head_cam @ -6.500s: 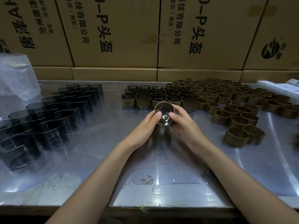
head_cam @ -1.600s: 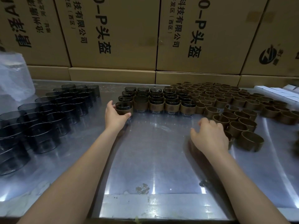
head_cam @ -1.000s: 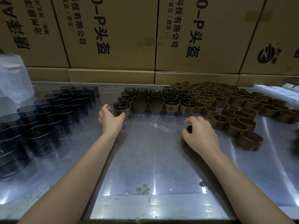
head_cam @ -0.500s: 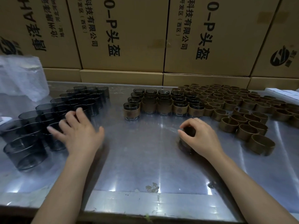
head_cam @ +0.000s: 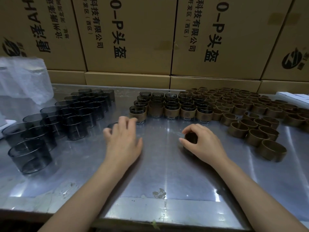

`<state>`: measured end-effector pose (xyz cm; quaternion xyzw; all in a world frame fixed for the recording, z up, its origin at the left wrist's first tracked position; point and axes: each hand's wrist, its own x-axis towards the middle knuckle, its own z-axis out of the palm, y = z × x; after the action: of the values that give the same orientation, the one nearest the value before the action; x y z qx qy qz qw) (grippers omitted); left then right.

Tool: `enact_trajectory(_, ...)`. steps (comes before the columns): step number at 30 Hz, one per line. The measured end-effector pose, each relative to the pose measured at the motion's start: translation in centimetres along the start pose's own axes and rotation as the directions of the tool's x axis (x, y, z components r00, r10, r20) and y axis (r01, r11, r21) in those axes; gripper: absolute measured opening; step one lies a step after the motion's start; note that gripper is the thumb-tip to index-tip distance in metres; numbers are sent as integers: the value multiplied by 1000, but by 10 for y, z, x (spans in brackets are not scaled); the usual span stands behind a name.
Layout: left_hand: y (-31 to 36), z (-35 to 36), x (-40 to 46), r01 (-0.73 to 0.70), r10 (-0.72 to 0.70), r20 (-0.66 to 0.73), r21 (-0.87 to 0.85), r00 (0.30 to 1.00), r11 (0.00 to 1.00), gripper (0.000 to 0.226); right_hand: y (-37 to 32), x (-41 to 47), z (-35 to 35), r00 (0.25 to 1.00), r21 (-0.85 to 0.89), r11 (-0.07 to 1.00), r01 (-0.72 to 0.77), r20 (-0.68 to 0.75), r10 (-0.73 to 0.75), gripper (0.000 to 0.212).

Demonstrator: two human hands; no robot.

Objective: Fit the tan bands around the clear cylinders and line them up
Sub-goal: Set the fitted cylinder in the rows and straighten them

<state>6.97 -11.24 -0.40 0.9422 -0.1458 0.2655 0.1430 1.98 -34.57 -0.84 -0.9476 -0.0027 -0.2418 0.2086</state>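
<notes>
My left hand point(head_cam: 122, 141) grips a clear smoky cylinder point(head_cam: 111, 126) from above; only its far rim shows past my fingers. My right hand point(head_cam: 203, 144) is closed around a tan band point(head_cam: 191, 138) that stands on the steel table point(head_cam: 160, 178). Several bare cylinders point(head_cam: 55, 121) stand in rows at the left. Several banded cylinders point(head_cam: 170, 108) are lined up at centre back. Many loose tan bands point(head_cam: 254, 118) lie at the right.
Stacked cardboard boxes point(head_cam: 130, 36) wall off the back of the table. A crumpled clear plastic bag point(head_cam: 23, 81) sits at the far left. A white flat box point(head_cam: 294, 96) lies at the far right edge. The table's front edge runs just below my forearms.
My left hand has come from the bare cylinders at the left toward the centre with one cylinder in it. My right hand has drawn a tan band toward the centre.
</notes>
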Motion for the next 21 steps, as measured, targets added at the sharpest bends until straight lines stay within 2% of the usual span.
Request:
enact_trajectory(3, 24, 10, -4, -132, 127, -54, -106, 991, 986, 65, -3, 1, 2, 1000, -9, 1000, 20, 15, -20, 21)
enact_trajectory(6, 39, 19, -5, -208, 197, -90, -138, 976, 968, 68, -5, 1, 3, 999, -25, 999, 28, 36, -27, 23)
enact_trajectory(11, 56, 25, 5, -137, 107, -132, -243, 985, 960, 53, -9, -1, 4, 994, -103, 990, 98, 61, -92, 42)
enact_trajectory(14, 64, 27, 8, -152, 118, -133, -290, 984, 945, 52, -16, 0, 5, 988, -184, 971, 154, 60, -145, 59)
enact_trajectory(18, 66, 22, 7, -275, 182, -230, -487, 956, 829, 43, -26, -2, 6, 977, -258, 943, 212, 65, -202, 72)
enact_trajectory(21, 61, 22, 9, -291, 134, -284, -635, 949, 716, 35, -31, -3, 7, 978, -273, 939, 210, 46, -205, 80)
